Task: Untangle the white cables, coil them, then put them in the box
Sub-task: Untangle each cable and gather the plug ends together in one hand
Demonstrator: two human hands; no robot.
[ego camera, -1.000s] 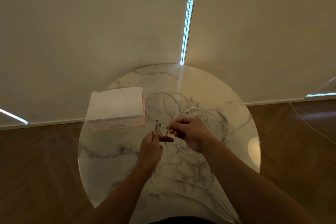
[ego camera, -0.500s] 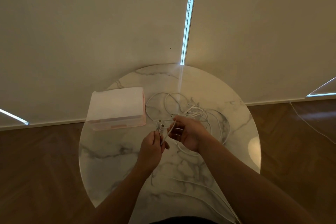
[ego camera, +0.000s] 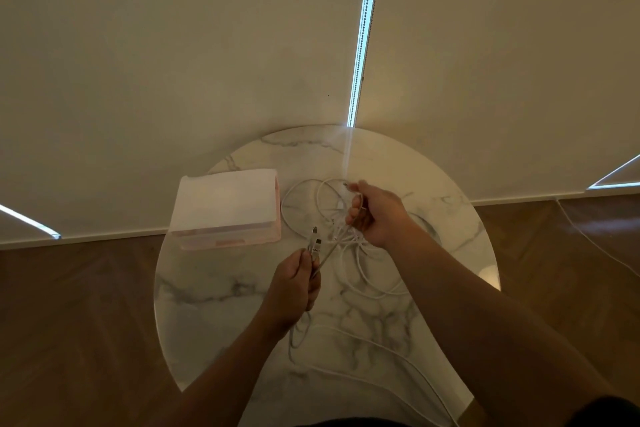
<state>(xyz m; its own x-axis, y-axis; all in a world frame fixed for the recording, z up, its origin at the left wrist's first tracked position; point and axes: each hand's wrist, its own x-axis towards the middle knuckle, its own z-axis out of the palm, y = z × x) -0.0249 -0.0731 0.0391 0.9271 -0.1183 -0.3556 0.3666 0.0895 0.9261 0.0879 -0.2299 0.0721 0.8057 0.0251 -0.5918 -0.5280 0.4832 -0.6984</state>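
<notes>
A tangle of white cables (ego camera: 360, 263) lies on the round marble table (ego camera: 214, 288), right of a pale pink box (ego camera: 227, 208). My left hand (ego camera: 294, 284) pinches cable ends, and two connectors (ego camera: 316, 241) stick up above its fingers. My right hand (ego camera: 375, 213) is curled round a cable strand, lifted over the far part of the tangle. A taut strand runs between both hands. More white cable trails across the near side of the table (ego camera: 374, 354).
The table stands against a cream wall with roller blinds. Dark wooden floor (ego camera: 76, 322) surrounds it. A thin cable (ego camera: 595, 243) runs over the floor at the right. My forearms cross the near half of the table.
My right hand has moved away from my left hand, up and to the far right, drawing a cable strand out. My left hand has stayed nearly in place with the connectors.
</notes>
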